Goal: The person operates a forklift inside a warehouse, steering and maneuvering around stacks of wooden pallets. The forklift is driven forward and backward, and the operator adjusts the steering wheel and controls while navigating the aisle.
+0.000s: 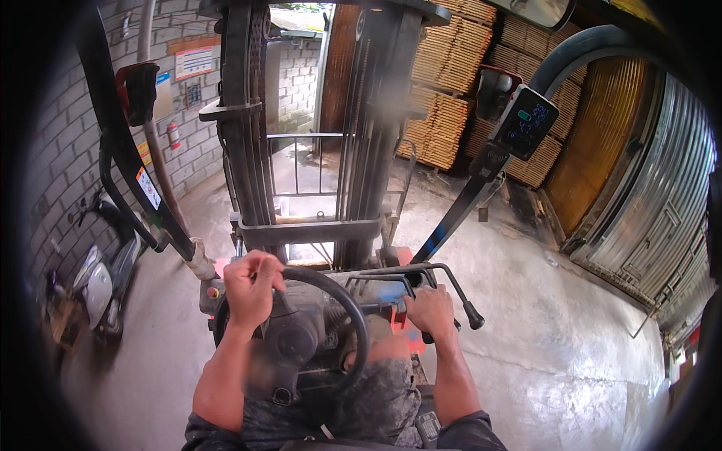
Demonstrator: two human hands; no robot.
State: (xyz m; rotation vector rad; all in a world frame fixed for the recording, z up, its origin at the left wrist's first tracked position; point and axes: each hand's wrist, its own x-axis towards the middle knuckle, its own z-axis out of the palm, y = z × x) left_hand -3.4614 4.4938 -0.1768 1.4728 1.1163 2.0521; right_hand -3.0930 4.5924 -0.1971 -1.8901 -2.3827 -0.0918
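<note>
I sit at the controls of a forklift. My left hand (252,289) is closed at the upper left of the black steering wheel (361,323); whether it grips the rim or a knob there is hidden by the fingers. To the right of the wheel, my right hand (431,310) wraps around a control lever, mostly covered by the palm. Another bent black lever (472,312) with a dark knob stands just right of that hand. Ahead rises the dark mast (252,150), with a crossbar (308,231) low between its uprights.
Stacked wooden boards (451,60) stand beyond the mast on the right. A parked scooter (101,278) is by the block wall (188,143) at left. A lit display (526,120) sits on the right frame post. Corrugated metal sheeting (647,195) lines the right side above the concrete floor (526,338).
</note>
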